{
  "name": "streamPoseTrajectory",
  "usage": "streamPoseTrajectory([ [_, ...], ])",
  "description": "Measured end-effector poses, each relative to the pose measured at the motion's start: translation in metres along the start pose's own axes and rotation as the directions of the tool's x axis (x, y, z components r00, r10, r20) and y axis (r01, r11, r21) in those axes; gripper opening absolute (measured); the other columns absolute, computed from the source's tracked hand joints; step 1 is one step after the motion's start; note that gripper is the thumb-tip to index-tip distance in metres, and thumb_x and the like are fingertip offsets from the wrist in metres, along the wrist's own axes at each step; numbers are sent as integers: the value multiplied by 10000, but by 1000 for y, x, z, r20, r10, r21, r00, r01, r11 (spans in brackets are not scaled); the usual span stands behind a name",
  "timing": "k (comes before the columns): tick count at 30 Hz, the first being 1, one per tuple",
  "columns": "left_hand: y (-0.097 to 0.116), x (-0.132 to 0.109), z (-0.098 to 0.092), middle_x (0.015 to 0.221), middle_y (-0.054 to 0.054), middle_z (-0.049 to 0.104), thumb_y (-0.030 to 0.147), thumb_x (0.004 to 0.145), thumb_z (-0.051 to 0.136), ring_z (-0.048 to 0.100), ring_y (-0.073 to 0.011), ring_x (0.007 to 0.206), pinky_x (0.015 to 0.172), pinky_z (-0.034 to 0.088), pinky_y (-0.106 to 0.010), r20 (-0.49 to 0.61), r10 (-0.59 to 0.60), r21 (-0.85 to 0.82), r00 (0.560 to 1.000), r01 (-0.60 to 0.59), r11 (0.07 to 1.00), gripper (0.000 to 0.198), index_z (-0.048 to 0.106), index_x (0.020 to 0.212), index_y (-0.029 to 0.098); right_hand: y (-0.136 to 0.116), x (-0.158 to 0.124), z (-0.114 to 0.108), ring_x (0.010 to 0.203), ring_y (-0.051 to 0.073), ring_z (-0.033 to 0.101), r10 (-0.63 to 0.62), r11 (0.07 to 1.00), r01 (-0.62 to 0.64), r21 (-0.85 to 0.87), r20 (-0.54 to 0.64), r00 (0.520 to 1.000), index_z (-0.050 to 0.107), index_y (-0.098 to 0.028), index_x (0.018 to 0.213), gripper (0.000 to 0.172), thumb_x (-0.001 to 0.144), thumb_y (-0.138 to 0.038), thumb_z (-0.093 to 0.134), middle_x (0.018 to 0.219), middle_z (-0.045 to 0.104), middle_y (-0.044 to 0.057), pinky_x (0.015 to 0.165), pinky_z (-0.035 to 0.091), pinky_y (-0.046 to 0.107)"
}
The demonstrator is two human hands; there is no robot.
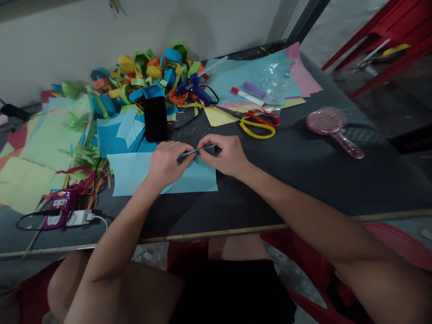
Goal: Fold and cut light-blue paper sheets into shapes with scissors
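Note:
A narrow light blue paper strip (189, 153) is pinched at its two ends by both hands, just above a light blue paper sheet (135, 173) lying flat on the dark table (303, 171). My left hand (166, 163) grips the strip's left part with closed fingers. Fingers together, my right hand (225, 154) holds the strip's right end. A black box (155, 119) stands upright right behind the hands.
Behind lie a heap of coloured folded paper pieces (148, 74), a blue glue gun (194, 87), yellow and red scissors (259, 123), two markers (248, 95) on paper sheets, and a pink hairbrush (332, 128) at right. A purple device (60, 212) with cables sits front left.

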State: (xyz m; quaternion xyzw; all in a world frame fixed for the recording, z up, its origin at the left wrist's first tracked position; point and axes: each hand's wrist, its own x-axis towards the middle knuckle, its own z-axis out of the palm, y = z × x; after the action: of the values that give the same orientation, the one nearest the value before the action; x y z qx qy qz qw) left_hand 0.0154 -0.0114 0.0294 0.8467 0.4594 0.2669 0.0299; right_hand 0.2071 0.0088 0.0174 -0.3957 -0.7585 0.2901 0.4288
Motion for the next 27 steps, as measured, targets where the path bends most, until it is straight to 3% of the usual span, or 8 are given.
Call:
streamPoseTrajectory([
  [3,0,1,-5,801,-40,713,330,965,472,644,-167,764,700,408,-301,28,83,-33,996,-82,996,255,672,901,186,0,0,-1,451,71,416,-5,999,4,46,17,1000,694,-180,739,122,748,-255,599,660,675,-11,506,364,244],
  [7,1,2,-11,815,-41,710,311,971,453,640,-168,759,691,400,-304,37,113,-56,993,-111,992,247,662,929,187,1,-1,-1,530,94,508,-15,990,14,139,10,1000,690,-165,722,149,763,-278,603,649,666,-1,507,367,226],
  [12,6,2,-12,797,-34,713,271,950,465,638,-174,737,710,380,-335,27,123,37,992,-124,992,225,661,878,188,-2,-3,0,515,90,515,-72,995,73,68,-10,997,689,-162,738,110,745,-234,605,645,666,-3,539,396,229],
  [19,16,0,-6,766,-18,725,261,905,534,625,-174,712,755,363,-366,-112,95,162,989,-76,984,166,670,826,207,-8,-3,5,551,100,539,-70,997,71,8,-89,994,637,-176,681,70,707,-188,573,627,648,-10,584,418,229],
  [27,17,1,1,748,-10,700,250,888,571,615,-172,733,718,364,-346,-232,138,169,963,-100,981,94,637,840,204,-8,-3,6,575,103,534,8,998,-3,60,-86,996,640,-175,691,82,711,-200,564,635,641,-11,599,407,234],
])
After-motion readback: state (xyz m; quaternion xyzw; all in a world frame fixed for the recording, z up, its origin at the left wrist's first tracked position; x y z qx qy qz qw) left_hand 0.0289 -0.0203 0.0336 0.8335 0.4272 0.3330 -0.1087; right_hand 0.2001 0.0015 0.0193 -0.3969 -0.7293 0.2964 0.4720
